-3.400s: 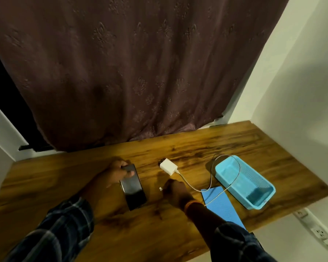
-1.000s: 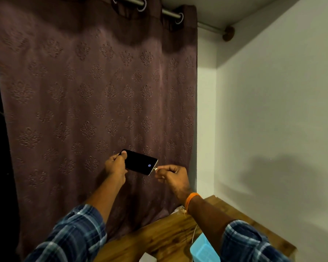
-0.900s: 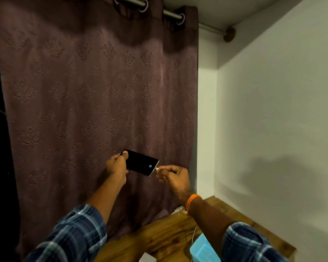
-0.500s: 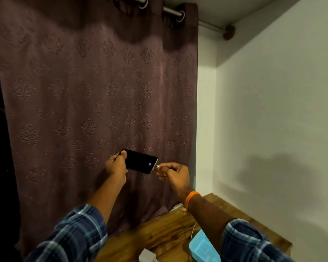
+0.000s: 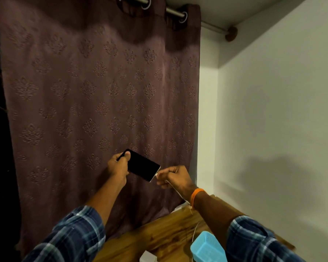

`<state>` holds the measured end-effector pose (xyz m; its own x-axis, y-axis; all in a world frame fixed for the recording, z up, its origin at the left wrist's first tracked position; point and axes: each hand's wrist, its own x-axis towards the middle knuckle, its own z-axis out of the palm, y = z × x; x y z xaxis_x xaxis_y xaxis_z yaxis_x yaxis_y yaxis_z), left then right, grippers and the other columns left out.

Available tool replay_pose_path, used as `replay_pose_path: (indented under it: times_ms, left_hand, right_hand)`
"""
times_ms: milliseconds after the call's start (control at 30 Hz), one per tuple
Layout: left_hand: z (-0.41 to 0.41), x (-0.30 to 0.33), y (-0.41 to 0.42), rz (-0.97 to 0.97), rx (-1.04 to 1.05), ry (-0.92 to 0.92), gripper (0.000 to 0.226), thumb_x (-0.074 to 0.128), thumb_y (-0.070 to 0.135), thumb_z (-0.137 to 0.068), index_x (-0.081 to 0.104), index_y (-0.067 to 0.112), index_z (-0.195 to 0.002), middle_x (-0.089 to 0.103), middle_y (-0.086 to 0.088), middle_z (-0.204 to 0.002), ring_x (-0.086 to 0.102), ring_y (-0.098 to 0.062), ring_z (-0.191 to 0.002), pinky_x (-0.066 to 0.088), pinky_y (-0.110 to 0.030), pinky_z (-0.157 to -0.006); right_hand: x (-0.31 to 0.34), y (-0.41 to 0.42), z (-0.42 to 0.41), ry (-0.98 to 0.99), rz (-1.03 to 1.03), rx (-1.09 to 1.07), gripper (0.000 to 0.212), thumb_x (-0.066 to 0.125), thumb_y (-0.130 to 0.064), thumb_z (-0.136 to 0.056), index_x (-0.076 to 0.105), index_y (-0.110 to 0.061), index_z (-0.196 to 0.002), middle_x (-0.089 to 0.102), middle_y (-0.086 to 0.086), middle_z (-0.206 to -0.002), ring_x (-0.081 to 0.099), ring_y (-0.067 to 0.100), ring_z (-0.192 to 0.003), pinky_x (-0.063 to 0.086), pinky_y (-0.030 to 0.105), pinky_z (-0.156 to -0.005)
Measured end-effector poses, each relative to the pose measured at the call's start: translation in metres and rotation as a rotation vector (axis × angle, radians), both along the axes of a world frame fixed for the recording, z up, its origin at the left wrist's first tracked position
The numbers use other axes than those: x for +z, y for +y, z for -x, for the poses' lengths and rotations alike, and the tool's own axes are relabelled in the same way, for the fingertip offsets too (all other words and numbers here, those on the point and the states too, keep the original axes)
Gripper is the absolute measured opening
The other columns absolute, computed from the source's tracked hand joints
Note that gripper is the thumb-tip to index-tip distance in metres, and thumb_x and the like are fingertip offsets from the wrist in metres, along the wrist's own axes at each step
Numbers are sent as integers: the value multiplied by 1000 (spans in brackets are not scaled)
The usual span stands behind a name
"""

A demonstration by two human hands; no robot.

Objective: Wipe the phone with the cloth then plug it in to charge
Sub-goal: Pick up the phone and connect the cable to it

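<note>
The left hand [image 5: 117,167] gripped the flat black glass phone [image 5: 142,165] in the air. Its screen, lit shortly before, was now dark while the right hand [image 5: 172,176] pinched the thin white cable plug [image 5: 156,174] at its port, so charging seemed unconfirmed.

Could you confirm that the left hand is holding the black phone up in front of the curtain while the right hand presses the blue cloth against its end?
Not quite. The head view shows the right hand pinching the thin white charging cable's plug, not a blue cloth, at the end of the black rectangular phone. The left hand does hold it before the brown patterned curtain.

Blue plaid sleeves [image 5: 70,235], orange wristband [image 5: 195,194] R
</note>
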<state>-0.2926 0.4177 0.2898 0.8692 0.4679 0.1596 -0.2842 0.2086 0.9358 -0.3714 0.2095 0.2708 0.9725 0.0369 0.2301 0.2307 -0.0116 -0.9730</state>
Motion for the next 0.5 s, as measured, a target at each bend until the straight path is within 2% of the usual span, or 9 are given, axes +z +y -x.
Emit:
replay_pose_path:
  times_ms: [67, 167, 367, 500]
  left_hand:
    - [-2, -2, -1, -12, -26, 0, 13, 72, 25, -90, 64, 22, -99, 68, -8, -100, 63, -21, -85, 50, -36, -67]
    - [-4, -1, -3, -18, -83, 5, 13, 72, 23, -91, 64, 21, -101, 69, -8, -103, 64, -26, -94, 52, -42, -74]
    - [-7, 12, -1, -67, -53, -36, 16, 74, 21, -88, 68, 17, -102, 69, -9, -96, 64, -24, -85, 51, -34, -64]
    - [-9, 18, 0, -68, -46, -41, 19, 75, 22, -87, 68, 16, -104, 70, -9, -98, 65, -24, -86, 55, -40, -69]
  right_hand:
    - [0, -3, 2, 21, 13, 30, 9, 72, 2, -81, 75, 8, -87, 74, 19, -79, 73, 23, -65, 61, 31, -56]
    - [-1, -5, 0, 19, 8, 3, 12, 73, 2, -83, 74, 11, -91, 73, 20, -79, 72, 22, -63, 61, 31, -57]
    - [-12, 0, 0, -22, -23, 38, 17, 83, -8, -75, 77, -1, -89, 75, 18, -78, 72, 23, -66, 61, 32, -60]
    - [-11, -7, 0, -46, 15, 9, 22, 85, -8, -70, 77, -1, -90, 76, 23, -83, 72, 26, -66, 60, 32, -59]
